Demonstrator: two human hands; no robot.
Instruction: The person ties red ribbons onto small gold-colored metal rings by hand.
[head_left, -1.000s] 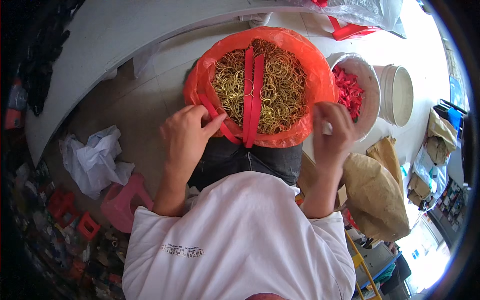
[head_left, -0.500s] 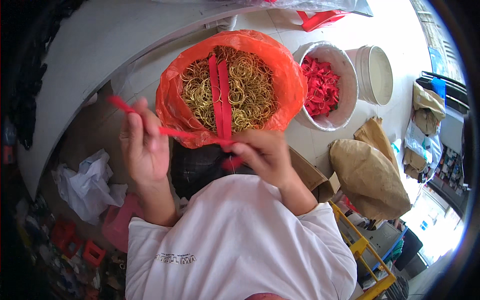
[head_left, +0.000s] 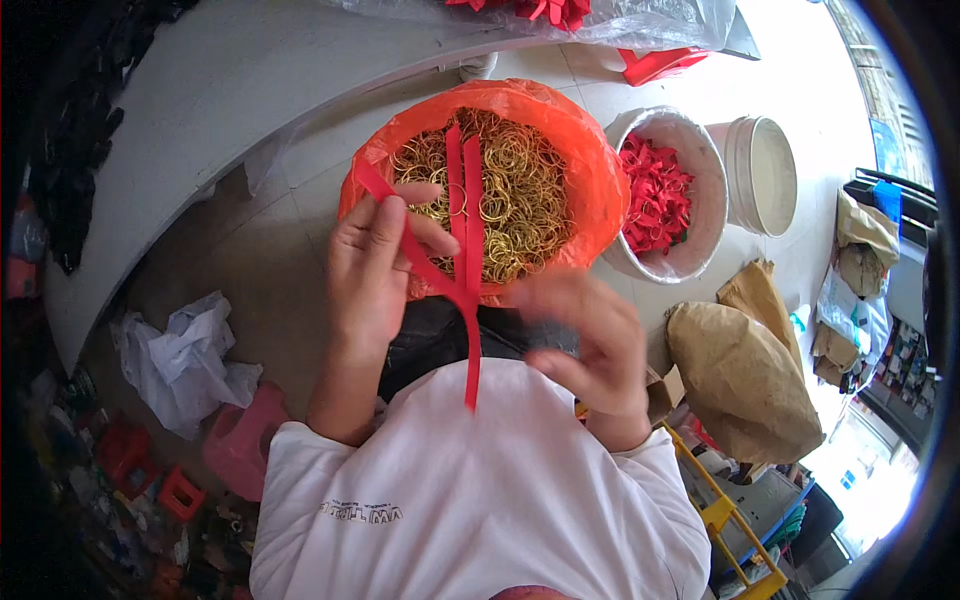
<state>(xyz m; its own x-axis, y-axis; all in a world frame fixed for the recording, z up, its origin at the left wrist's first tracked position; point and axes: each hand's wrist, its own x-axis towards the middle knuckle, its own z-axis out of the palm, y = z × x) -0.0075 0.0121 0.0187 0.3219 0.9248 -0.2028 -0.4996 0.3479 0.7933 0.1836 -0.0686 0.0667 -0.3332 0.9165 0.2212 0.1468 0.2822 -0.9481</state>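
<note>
- Left hand (head_left: pixel 368 262): closed in a pinch on a red ribbon (head_left: pixel 423 258), thumb against fingers, other fingertips extended over the rings.
- Held ribbon: one end projects beyond the left thumb; the length slants toward the gap between the hands, bends, and its tail hangs before the white shirt (head_left: pixel 500 480).
- Right hand (head_left: pixel 598 345): blurred; open, thumb and fingers spread, apart from the ribbon's tail.
- Two red strips (head_left: pixel 473 215): side by side, just right of the left fingertips, laid lengthwise over the rings; the held ribbon crosses near their lower ends, contact uncertain.
- Gold rings (head_left: pixel 530 185): a heap beyond both hands; one loose ring overlaps the nearer strip, whether around it or merely upon it cannot be told.
- Orange plastic bag (head_left: pixel 597 165): surrounds the heap, its near edge just beyond the hands.
- White bucket (head_left: pixel 712 215): beyond and right of the right hand, containing short red pieces (head_left: pixel 655 195); a pale bucket (head_left: pixel 742 170) stands just beside it.
- Brown paper sack (head_left: pixel 740 385): right of the right hand.
- White plastic bag (head_left: pixel 190 365) and pink stool (head_left: pixel 243 440): left of the left forearm.
</note>
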